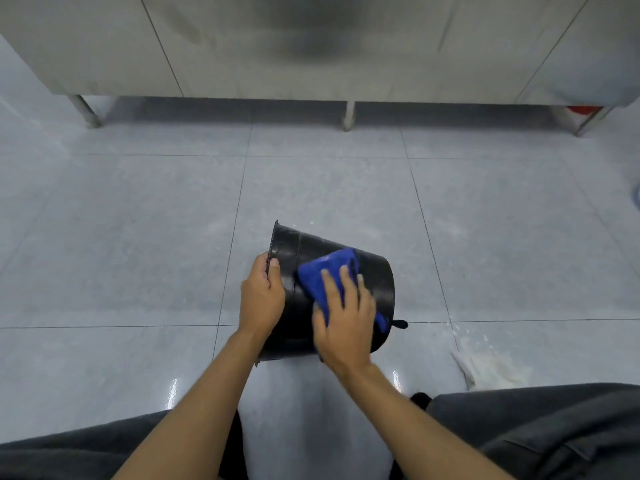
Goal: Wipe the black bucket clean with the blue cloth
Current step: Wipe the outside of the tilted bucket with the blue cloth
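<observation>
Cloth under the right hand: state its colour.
The cloth is solid bright blue, no pattern visible, pressed against the black bucket. Seen in the head view.

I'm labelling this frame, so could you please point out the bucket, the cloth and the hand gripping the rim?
bucket (375, 278): head view, bare side wall.
cloth (317, 273): head view, exposed upper fold.
left hand (261, 296): head view, back of hand.

The place looks like a commercial kitchen: a long stainless-steel counter (311, 46) on metal legs (348, 116) stands over a floor (138, 220) of large pale grey tiles, wet and glossy in spots.
</observation>
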